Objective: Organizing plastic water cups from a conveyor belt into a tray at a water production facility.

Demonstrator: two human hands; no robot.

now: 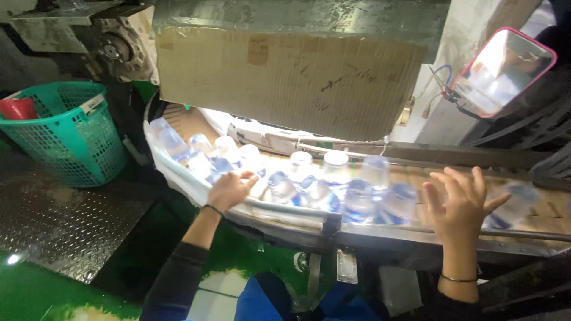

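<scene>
Hands over the bottles on the belt

I saw my left hand (pixel 229 190) curled loosely on the near rail, gripping nothing; my right hand (pixel 461 202) hovered open, fingers spread. The bottles (pixel 333 178) stood between them, one blurred bottle (pixel 511 205) just beyond my right.

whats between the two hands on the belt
In the head view, a cluster of clear bottles stands on the conveyor between the left hand and the open right hand.
</scene>
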